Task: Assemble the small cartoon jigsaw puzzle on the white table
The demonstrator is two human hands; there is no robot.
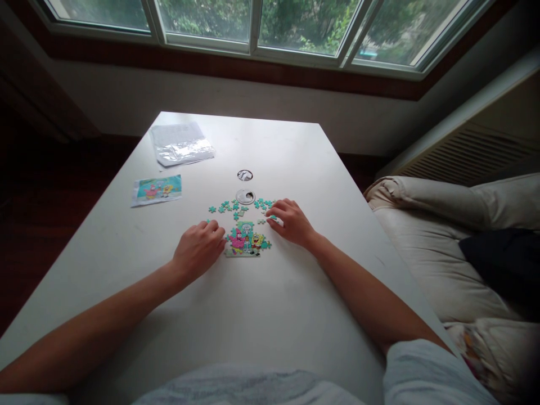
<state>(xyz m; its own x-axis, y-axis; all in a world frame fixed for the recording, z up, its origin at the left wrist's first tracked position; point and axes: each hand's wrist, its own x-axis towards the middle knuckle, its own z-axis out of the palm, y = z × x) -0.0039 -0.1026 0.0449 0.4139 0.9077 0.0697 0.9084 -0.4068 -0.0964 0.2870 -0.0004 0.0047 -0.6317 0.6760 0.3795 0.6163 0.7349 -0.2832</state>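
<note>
A partly joined jigsaw puzzle [245, 241] with a pink, a teal and a yellow cartoon figure lies flat on the table. My left hand [200, 247] rests at its left edge, fingers curled together; whatever is under the fingertips is hidden. To the puzzle's upper right, my right hand [291, 223] reaches over some loose pieces, thumb and forefinger a little apart, with a puzzle piece [273, 217] between or just beyond them. Loose teal puzzle pieces [230, 206] are scattered above the joined part, on both sides.
A small picture sheet [158, 190] with the same figures lies at the left of the white table [270, 315]. Behind it is a clear plastic bag [181, 144] with papers. Two round table inserts [245, 196] sit behind the pieces. A cushioned sofa [442, 247] stands at the right.
</note>
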